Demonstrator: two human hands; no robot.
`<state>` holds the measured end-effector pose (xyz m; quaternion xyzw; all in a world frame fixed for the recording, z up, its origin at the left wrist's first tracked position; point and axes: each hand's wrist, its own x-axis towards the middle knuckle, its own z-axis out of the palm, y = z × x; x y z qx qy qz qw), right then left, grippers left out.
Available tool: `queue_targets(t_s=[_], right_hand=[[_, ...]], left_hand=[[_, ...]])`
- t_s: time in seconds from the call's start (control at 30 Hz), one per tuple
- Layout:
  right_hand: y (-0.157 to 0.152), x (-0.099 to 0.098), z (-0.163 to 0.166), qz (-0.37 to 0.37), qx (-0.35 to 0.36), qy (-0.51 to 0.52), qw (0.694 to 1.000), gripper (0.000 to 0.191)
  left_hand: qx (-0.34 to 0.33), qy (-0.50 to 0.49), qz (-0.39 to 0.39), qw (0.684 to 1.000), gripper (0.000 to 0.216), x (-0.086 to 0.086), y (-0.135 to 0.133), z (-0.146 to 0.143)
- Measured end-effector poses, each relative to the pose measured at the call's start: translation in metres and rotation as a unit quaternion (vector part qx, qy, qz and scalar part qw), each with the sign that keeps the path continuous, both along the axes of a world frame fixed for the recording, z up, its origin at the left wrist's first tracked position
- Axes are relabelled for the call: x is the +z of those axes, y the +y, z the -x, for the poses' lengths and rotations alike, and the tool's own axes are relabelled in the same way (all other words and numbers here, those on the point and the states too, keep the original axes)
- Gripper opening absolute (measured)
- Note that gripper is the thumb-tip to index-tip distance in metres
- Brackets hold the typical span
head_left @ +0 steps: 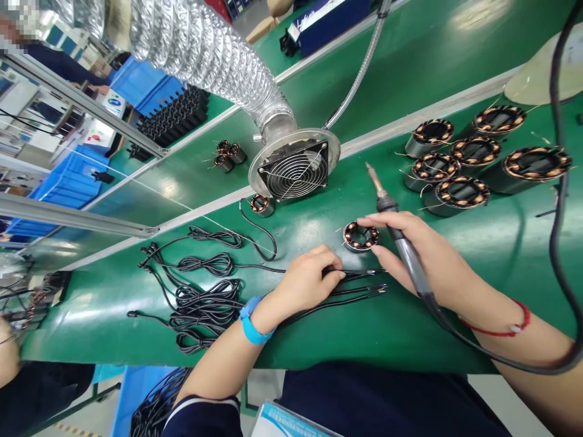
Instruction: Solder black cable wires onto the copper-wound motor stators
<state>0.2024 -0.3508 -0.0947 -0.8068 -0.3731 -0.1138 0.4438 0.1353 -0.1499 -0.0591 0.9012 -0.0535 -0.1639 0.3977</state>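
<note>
My right hand (423,255) holds a soldering iron (406,252) between thumb and fingers, its tip pointing up and away from me. Thumb and index fingertip of that hand also reach the sides of a stator (348,241) with copper windings, standing on the bench. Left of it, my left hand (314,276) is closed at the black cables (346,294), thumb and index finger pinching one near its end. Stripped wire ends show to the right of these fingers. Coiled cables (207,303) with plugs lie left of my left hand.
Several more stators (471,152) stand at the right, and one stator (262,205) sits by the round extractor fan (296,173). A silver duct (214,60) hangs overhead. The iron's black cord (558,212) loops along the right. Blue bins (146,85) and other people are at left.
</note>
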Motion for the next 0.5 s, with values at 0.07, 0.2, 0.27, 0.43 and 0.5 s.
queue_targets(t_s=[0.07, 0.2, 0.27, 0.43, 0.5], right_hand=[[0.003, 0.006, 0.008, -0.053, 0.004, 0.028, 0.998, 0.043], [0.013, 0.020, 0.023, -0.105, 0.029, 0.075, 0.991, 0.039], [0.018, 0.027, 0.027, -0.110, 0.021, 0.088, 0.990, 0.035], [0.030, 0.034, 0.027, -0.151, 0.028, 0.199, 0.968, 0.029], [0.034, 0.032, 0.027, -0.174, 0.034, 0.244, 0.954, 0.030]], left_hand=[[0.046, -0.004, 0.075, 0.996, 0.007, 0.004, 0.006, 0.000], [0.106, 0.019, 0.156, 0.982, 0.016, 0.011, 0.017, -0.001], [0.111, 0.031, 0.171, 0.979, 0.018, 0.013, 0.020, -0.001], [0.085, 0.013, 0.209, 0.974, 0.020, 0.017, 0.019, -0.003], [0.064, -0.019, 0.217, 0.974, 0.024, 0.018, 0.017, -0.004]])
